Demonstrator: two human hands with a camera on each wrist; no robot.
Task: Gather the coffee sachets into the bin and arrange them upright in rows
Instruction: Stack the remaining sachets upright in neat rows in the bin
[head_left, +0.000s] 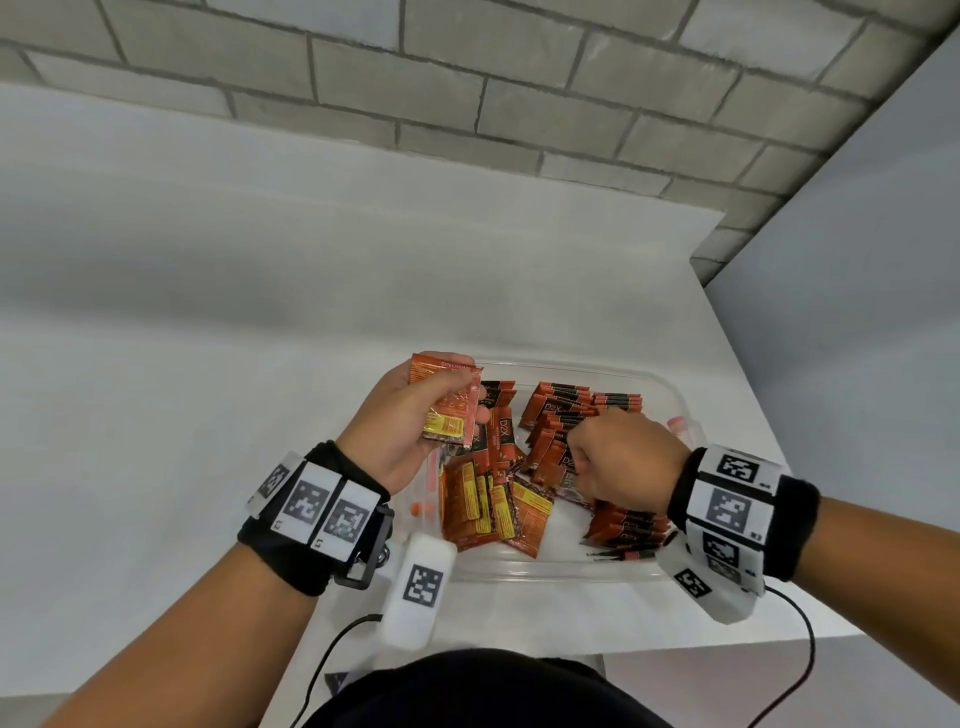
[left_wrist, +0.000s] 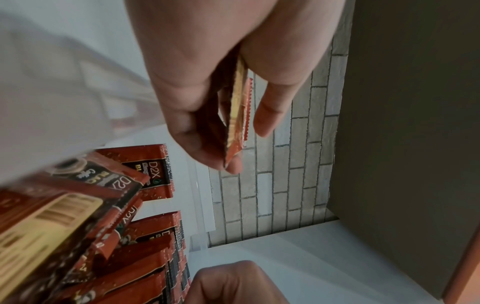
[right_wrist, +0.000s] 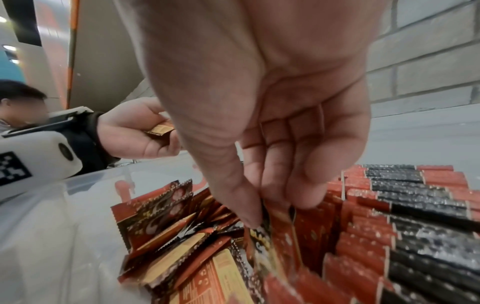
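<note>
Arranging was under way. The left hand (head_left: 410, 415) pinched a few sachets (head_left: 449, 408) above the bin (head_left: 550, 571). The right hand (head_left: 623, 457) nipped one sachet's top between thumb and fingertips (right_wrist: 250, 216), seating it in the rows (head_left: 563, 415). Next, I judged, the loose pile (head_left: 493, 506) needed standing up.

The bin (head_left: 550, 574) sits on the table (head_left: 208, 415) at 6 o'clock, near its edge. Inside, upright sachet rows (head_left: 563, 415) fill the 3 o'clock half; loose sachets (head_left: 493, 506) lie flat toward 8 o'clock. The left hand (head_left: 410, 426) holds sachets (head_left: 449, 410) above the 10 o'clock rim; the right hand (head_left: 623, 457) reaches into the rows.
</note>
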